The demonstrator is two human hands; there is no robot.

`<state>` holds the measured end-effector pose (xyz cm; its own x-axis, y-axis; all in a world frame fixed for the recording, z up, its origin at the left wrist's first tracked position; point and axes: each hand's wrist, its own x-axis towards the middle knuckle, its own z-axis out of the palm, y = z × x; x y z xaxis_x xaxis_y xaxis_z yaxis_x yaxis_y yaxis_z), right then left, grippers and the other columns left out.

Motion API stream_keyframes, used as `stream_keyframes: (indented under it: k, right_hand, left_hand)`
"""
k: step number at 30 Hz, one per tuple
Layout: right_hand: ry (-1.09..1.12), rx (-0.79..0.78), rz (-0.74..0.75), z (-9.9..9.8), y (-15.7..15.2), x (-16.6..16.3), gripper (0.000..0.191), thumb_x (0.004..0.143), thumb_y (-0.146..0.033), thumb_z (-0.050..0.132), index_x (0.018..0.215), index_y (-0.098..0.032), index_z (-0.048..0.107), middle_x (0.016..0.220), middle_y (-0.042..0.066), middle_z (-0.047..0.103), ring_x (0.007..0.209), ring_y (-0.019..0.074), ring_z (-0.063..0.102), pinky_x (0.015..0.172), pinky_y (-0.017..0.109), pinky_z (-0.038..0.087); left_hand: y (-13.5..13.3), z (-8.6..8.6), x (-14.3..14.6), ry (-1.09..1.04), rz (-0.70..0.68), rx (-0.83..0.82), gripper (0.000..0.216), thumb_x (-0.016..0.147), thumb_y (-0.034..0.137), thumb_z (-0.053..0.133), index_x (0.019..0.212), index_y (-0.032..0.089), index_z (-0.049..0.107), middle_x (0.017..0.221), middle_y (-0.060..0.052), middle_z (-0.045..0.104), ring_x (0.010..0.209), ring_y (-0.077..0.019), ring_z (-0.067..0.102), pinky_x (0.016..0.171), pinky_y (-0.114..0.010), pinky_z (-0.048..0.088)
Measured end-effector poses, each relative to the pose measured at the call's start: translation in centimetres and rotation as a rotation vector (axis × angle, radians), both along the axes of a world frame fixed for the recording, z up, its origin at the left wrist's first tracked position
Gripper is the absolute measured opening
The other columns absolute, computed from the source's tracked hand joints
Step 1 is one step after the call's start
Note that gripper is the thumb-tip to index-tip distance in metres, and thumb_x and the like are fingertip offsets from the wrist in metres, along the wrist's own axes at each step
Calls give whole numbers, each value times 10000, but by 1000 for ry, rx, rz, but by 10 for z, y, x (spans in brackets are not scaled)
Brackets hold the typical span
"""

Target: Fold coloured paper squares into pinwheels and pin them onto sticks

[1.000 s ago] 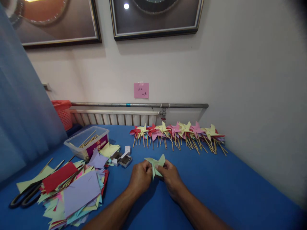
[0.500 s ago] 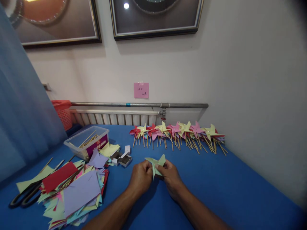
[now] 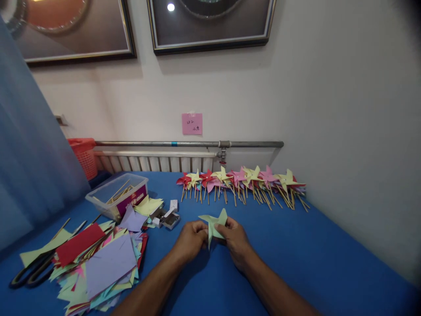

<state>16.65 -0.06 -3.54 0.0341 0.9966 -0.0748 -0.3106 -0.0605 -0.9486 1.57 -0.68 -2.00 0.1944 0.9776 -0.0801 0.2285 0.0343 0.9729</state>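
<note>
Right hand: The thumb of the right hand (image 3: 236, 239) presses flat on the face of a pale green paper pinwheel (image 3: 215, 224), the fingers curled behind, clamping the folded sheet between them.
Left hand: Fingers of the left hand (image 3: 191, 240) curl inward, thumb and fingertips close together at the pinwheel's left edge; whether they pinch the paper cannot be told from this angle.
Green pinwheel: It sits between the two hands, above the blue table covering (image 3: 283, 263), its pointed blades spread up, left and down.
Finished row: Beyond the hands, pinwheels (image 3: 252, 175) in red, yellow and pink lie in a long line, their thin sticks (image 3: 235, 197) pointing toward the worker.
Small boxes: Near the left hand, small open boxes (image 3: 171, 220) stand beside loose yellow and lilac paper.
Paper stack: At far left, a heap of coloured sheets (image 3: 110, 265) is topped by lilac and red pieces, with dark-handled scissors (image 3: 41, 268) alongside.
Plastic tub: Behind the heap, a clear tub (image 3: 102, 206) with a purple label holds more sticks.
</note>
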Motion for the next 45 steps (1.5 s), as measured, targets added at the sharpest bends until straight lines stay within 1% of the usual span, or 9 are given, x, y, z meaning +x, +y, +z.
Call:
stream_keyframes:
  k: [5, 15, 20, 23, 25, 29, 31, 35, 45]
  right_hand:
    - [-28, -8, -24, 7, 2, 8, 304, 603, -334, 838, 833, -173, 720, 719, 23, 733, 608, 168, 627, 599, 282, 507]
    - [-13, -62, 5, 14, -1, 9, 322, 591, -293, 845, 855, -165, 713, 742, 17, 740, 578, 135, 624, 570, 257, 514]
    - [72, -82, -23, 16, -1, 10, 362, 671, -399, 848, 901, -197, 655, 805, 32, 741, 677, 175, 709, 632, 289, 558]
    - [84, -71, -76, 11, -1, 5, 364, 713, -452, 815, 905, -215, 618, 842, 30, 730, 647, 164, 699, 612, 293, 556]
    - [22, -52, -64, 5, -3, -1, 322, 755, -458, 760, 886, -214, 596, 840, 25, 718, 596, 143, 665, 569, 278, 532]
    - [-280, 18, 107, -2, -11, -12, 200, 809, -398, 638, 795, -215, 559, 659, -28, 631, 461, 109, 531, 458, 234, 403]
    - [-440, 109, 186, -3, -17, -15, 143, 835, -345, 589, 784, -212, 572, 617, -42, 592, 482, 106, 513, 486, 227, 377]
    - [-661, 261, 211, 1, -25, -17, 144, 861, -285, 555, 750, -203, 593, 635, -28, 591, 583, 122, 520, 554, 235, 345]
    - [-741, 246, 191, 2, -24, -20, 105, 823, -220, 567, 721, -195, 577, 666, -17, 617, 628, 134, 533, 581, 234, 336]
  left_hand:
    - [4, -2, -6, -13, -21, -34, 178, 677, 343, 646, 664, 174, 592, 485, 73, 458, 434, -67, 354, 467, -221, 250]
    - [4, -5, -8, -24, -62, -22, 194, 636, 364, 624, 649, 179, 568, 465, 76, 447, 409, -60, 335, 420, -217, 229]
    - [7, -3, -7, -136, 41, -59, 272, 605, 421, 679, 635, 192, 535, 437, 72, 469, 379, -69, 376, 398, -207, 282]
    - [10, -1, -8, -178, 110, -83, 294, 597, 443, 689, 649, 193, 543, 411, 66, 481, 354, -78, 388, 378, -203, 294]
    - [11, -1, -9, -206, 145, -81, 294, 589, 439, 695, 651, 188, 555, 409, 63, 487, 344, -78, 390, 370, -203, 304]
    - [12, 1, -9, -303, 187, -55, 300, 577, 428, 722, 630, 181, 561, 429, 49, 511, 355, -77, 412, 373, -201, 322]
    - [11, 1, -8, -345, 189, -50, 306, 583, 427, 736, 628, 178, 564, 431, 39, 526, 362, -78, 425, 381, -197, 324]
    - [11, 0, -8, -399, 187, -41, 317, 593, 425, 765, 631, 176, 573, 449, 28, 553, 370, -86, 450, 397, -205, 350]
    - [14, -6, -7, -418, 168, -50, 319, 597, 431, 760, 630, 182, 563, 440, 29, 547, 365, -91, 446, 403, -214, 346]
